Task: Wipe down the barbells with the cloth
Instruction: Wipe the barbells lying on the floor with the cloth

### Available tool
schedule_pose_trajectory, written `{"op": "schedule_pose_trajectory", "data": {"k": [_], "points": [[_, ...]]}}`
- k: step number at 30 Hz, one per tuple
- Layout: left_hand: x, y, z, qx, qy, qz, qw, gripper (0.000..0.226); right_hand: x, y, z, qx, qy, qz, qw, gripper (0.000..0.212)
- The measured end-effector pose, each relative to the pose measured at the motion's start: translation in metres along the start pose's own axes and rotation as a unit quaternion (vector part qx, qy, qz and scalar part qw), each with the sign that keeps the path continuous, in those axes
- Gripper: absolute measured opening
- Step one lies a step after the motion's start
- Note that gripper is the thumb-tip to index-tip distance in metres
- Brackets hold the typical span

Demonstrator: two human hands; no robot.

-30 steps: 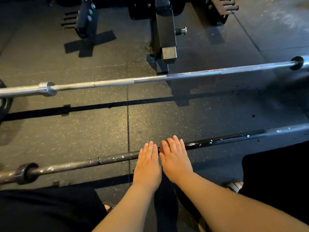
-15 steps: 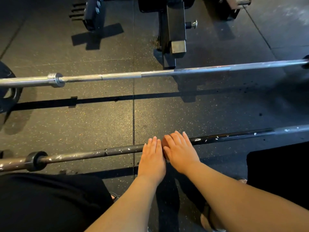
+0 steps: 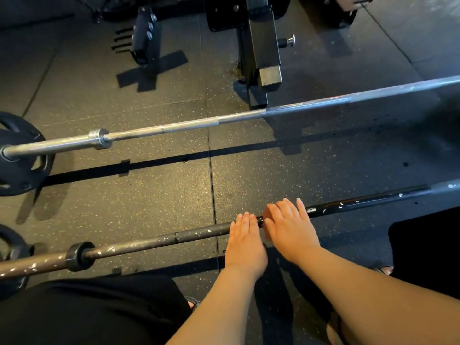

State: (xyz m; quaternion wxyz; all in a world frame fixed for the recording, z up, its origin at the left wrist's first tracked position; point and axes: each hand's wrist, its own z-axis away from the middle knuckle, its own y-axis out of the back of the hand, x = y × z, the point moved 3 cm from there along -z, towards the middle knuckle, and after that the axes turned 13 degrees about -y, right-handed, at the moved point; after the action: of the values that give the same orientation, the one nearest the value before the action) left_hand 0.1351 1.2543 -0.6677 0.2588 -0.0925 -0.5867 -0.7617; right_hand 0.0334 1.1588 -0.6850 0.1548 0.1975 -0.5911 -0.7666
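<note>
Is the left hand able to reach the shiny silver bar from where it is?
Probably yes, with a stretch. The left hand rests on the dark barbell, and only bare floor lies between it and the silver barbell.

This is a gym, specifically a free-weights area. The floor (image 3: 154, 200) is laid with dark rubber tiles flecked with pale specks, with seams between them, the kind of matting used under heavy lifting. Two long bars lie across it: a silver barbell (image 3: 189, 125) with a chrome collar (image 3: 98, 138), and nearer the camera a dark barbell (image 3: 199, 234) whose black coating is chipped. A black weight plate (image 3: 22, 180) sits on the silver bar's left end, and part of another plate (image 3: 17, 245) shows at the dark bar's left end. Behind them stands a black steel equipment frame (image 3: 261, 41) with a knobbed adjustment pin (image 3: 290, 41).
</note>
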Motion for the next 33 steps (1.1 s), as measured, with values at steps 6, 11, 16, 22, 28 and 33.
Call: {"op": "schedule_pose_trajectory", "data": {"k": [6,11,16,22,28,33], "points": [[-0.002,-0.003,0.001,0.006,0.004,0.0,1.0,0.078,-0.014,-0.012,0.008,-0.011,-0.038,-0.016,0.999,0.058],[-0.003,-0.003,-0.004,0.004,0.006,-0.003,1.0,0.074,-0.004,-0.004,-0.002,-0.04,0.036,-0.004,0.999,0.086],[-0.003,-0.004,-0.006,0.01,0.013,-0.001,1.0,0.065,-0.025,-0.012,0.007,-0.054,0.067,0.042,0.995,0.065],[-0.003,-0.002,-0.005,-0.014,0.01,-0.001,1.0,0.075,0.005,0.004,-0.004,-0.016,-0.009,0.012,1.0,0.063],[0.0,-0.002,-0.005,-0.002,0.016,-0.001,1.0,0.071,-0.022,-0.013,0.007,-0.013,-0.006,-0.018,1.0,0.068],[-0.003,-0.002,-0.007,-0.021,0.017,0.006,1.0,0.077,0.006,0.005,-0.002,0.027,-0.014,-0.014,0.999,0.058]]}}
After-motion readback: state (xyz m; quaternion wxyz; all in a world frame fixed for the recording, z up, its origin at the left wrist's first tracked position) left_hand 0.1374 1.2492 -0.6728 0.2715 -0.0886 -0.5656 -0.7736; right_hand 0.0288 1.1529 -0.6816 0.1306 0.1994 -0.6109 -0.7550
